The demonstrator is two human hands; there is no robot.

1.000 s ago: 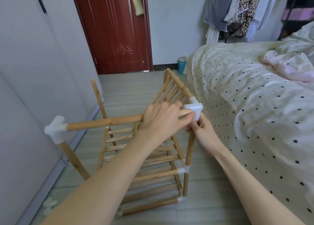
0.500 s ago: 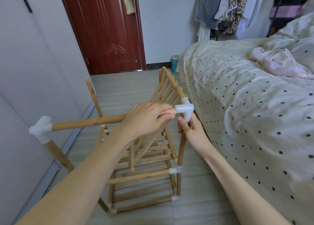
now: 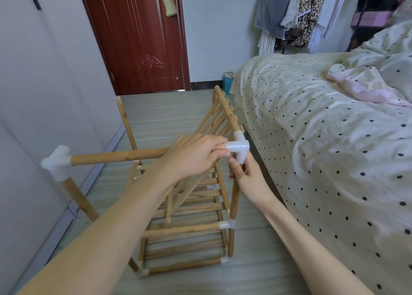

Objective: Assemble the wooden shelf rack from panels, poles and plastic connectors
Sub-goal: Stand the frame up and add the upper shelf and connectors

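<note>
Bright, even daylight, soft shadows; sharp focus, wide-angle bending at edges

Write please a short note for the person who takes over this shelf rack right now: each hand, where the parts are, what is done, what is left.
Left hand: grip on the top cross pole, at the white corner connector.
Right hand: grip on the upright pole just under that connector.
Done: lower shelves joined; far-left connector on its pole.
Left: seat this corner fully; the tilted top panel is not level yet.
</note>
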